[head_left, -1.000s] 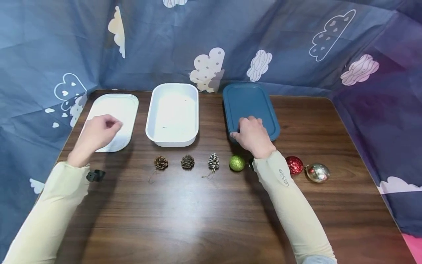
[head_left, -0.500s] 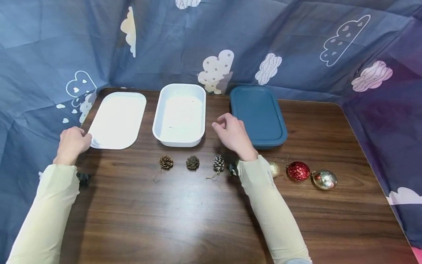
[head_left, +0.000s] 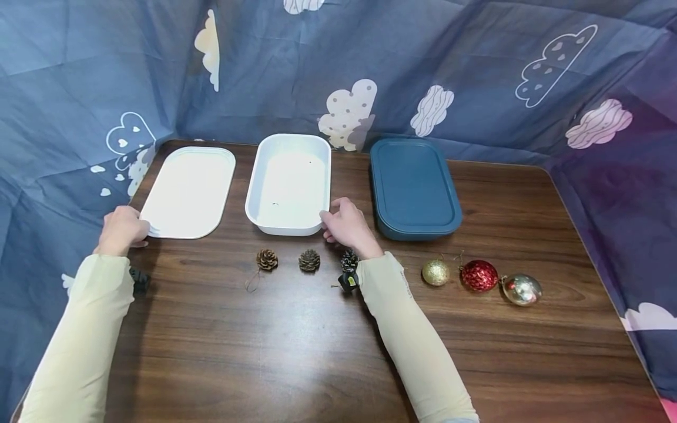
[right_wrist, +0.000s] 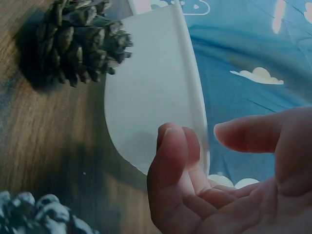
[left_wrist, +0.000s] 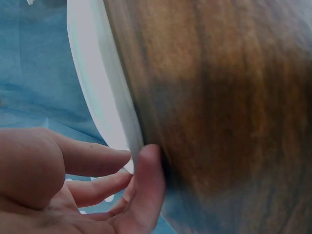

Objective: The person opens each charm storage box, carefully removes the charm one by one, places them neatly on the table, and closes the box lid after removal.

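Observation:
In the head view my left hand (head_left: 120,229) pinches the near left corner of a flat white lid (head_left: 190,191). The left wrist view shows thumb and fingers on either side of the lid's edge (left_wrist: 109,87). My right hand (head_left: 349,224) is at the near right corner of a white rectangular container (head_left: 288,229). In the right wrist view its fingers lie outside the container wall (right_wrist: 151,73), while the thumb stands slightly apart from the rim. Nearest that hand are a dark pinecone (head_left: 309,260) and a frosted pinecone (head_left: 349,261), partly covered by the wrist camera.
A brown pinecone (head_left: 267,259) with a string lies left of the others. Further right are a gold glitter ball (head_left: 436,272), a red ball (head_left: 479,276) and a shiny gold ornament (head_left: 522,289). A blue lidded container (head_left: 416,188) stands at the back right of the wooden table (head_left: 254,358).
My right hand has moved left from the blue container to the white container's corner. The left hand came from above the white lid to its near left corner and took hold there.

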`<state>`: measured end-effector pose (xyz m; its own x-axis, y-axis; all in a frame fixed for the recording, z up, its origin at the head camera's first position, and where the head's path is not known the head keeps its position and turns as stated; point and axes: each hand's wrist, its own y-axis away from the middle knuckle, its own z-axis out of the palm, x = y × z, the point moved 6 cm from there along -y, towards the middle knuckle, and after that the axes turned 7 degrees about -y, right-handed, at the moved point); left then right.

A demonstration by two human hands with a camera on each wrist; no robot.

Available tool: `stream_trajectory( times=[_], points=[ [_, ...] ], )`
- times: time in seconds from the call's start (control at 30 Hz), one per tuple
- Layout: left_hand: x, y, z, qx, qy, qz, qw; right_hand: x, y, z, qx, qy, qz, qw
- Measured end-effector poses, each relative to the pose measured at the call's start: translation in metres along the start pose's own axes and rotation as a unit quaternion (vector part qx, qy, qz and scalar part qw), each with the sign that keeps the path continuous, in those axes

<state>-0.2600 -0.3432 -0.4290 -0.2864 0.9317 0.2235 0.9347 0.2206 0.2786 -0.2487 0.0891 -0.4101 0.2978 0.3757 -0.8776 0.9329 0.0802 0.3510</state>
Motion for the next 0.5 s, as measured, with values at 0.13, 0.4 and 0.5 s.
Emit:
stream_trajectory(
  times=[0.13, 0.4, 0.5],
  points=[
    [-0.002, -0.0015, 0.0027, -0.002, 0.017, -0.016, 0.9997, 0.0015, -0.0034, 0.0035, 0.003, -0.004, 0.001, 1.0],
    [-0.0028, 0.0005, 0.0059, -0.03, 0.088, -0.08, 0.9924, 0.0022, -0.0064, 0.0036, 0.004, -0.011, -0.005, 0.9999],
    [-0.0046, 0.0013, 0.0053, -0.027, 0.097, -0.091, 0.9907, 0.0018, -0.0061, 0.0038, 0.0, -0.007, -0.008, 0.9999]
  ],
)
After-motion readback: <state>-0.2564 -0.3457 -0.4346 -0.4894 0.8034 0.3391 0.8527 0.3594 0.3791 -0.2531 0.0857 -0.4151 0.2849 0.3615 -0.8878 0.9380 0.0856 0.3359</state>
